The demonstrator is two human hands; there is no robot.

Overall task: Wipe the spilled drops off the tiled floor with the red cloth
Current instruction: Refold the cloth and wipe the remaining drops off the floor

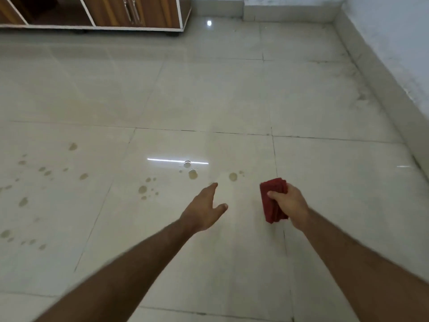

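Observation:
My right hand (pixel 291 206) grips a folded red cloth (pixel 271 201) above the pale tiled floor (pixel 209 94). My left hand (pixel 204 209) is stretched forward, fingers apart, holding nothing. Brownish spilled drops lie on the tiles: one drop (pixel 233 176) just beyond the cloth, another drop (pixel 193 174) ahead of my left hand, a cluster of drops (pixel 145 189) to its left, and scattered drops (pixel 46 171) farther left across the neighbouring tile. The cloth is off the floor, apart from the drops.
A wooden cabinet (pixel 111 12) with white trim and metal handles stands at the far left. A wall with a tiled skirting (pixel 380 75) runs along the right side. Light reflections glare on the glossy tiles near the middle drops.

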